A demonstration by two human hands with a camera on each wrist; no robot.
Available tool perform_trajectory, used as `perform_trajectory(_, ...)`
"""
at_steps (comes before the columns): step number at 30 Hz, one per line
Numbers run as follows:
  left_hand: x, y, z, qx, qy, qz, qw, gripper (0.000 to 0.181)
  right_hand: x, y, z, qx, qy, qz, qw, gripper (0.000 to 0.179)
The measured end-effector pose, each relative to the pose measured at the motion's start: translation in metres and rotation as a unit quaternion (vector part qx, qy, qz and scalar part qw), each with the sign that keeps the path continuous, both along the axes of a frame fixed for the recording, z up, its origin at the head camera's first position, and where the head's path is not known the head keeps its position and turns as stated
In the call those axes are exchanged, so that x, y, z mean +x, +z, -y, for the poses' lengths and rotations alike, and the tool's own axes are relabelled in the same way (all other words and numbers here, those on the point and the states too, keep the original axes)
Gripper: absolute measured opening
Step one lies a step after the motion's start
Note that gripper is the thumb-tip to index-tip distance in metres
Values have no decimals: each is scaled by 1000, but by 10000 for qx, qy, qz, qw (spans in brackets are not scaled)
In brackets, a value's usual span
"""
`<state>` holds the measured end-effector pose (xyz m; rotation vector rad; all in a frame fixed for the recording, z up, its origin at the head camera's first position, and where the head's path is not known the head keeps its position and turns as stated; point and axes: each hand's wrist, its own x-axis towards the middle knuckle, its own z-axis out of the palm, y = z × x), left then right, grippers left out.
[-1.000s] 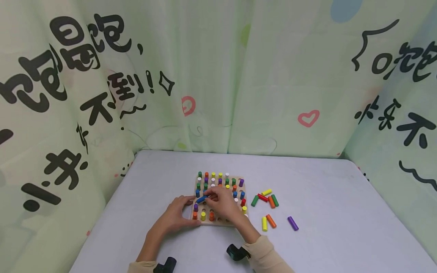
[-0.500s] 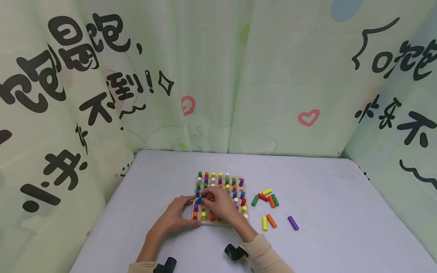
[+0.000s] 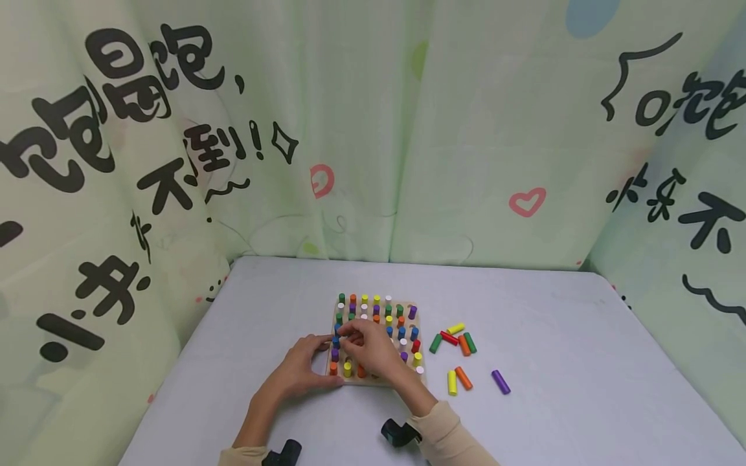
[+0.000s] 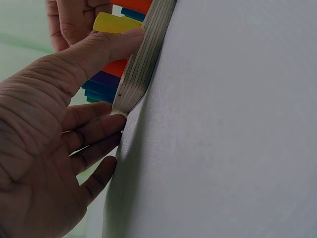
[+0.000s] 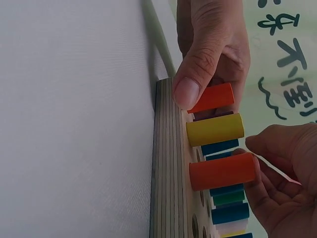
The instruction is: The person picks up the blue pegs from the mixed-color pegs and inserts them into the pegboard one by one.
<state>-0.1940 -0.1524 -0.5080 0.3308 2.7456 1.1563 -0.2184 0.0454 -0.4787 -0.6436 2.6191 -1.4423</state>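
Observation:
A wooden pegboard (image 3: 373, 382) lies on the table, filled with rows of coloured pegs. My left hand (image 3: 303, 367) holds its near left corner, thumb along the front edge and fingers at the left side. At the left column a blue peg (image 3: 335, 343) stands upright. Thumb and fingertips of my right hand (image 3: 373, 349) pinch close together at the top of that peg. The right hand hides pegs in the middle of the board. In the right wrist view, an orange peg (image 5: 223, 171) and a yellow peg (image 5: 215, 130) stand in the front row, with bare holes beside them.
Right of the board lie loose pegs: yellow (image 3: 456, 328), red (image 3: 449, 337), green (image 3: 435, 343) and orange (image 3: 463, 345) ones in a cluster. Nearer are another yellow peg (image 3: 452, 383) and a purple peg (image 3: 500, 382). A printed curtain (image 3: 454, 129) hangs behind the white table (image 3: 553, 323).
The blue peg was tilted in my right fingers and now stands upright in the left column. My right hand has shifted slightly left. The left hand keeps its place at the board.

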Motion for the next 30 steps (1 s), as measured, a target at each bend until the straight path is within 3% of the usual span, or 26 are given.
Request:
perform_trajectory(11, -3, 1, -4, -94, -12, 34, 9999, 88, 10, 6, -11, -62, -152, -253, 9995, 16)
perform_trajectory(18, -3, 2, -7, -148, 9, 128, 9998, 91, 25, 10, -26, -161, -229, -432, 9987, 16)
perform_trajectory(30, 5, 7, -4, -298, 22, 135, 9995, 95, 55, 19, -66, -97, -946, -398, 9947, 12)
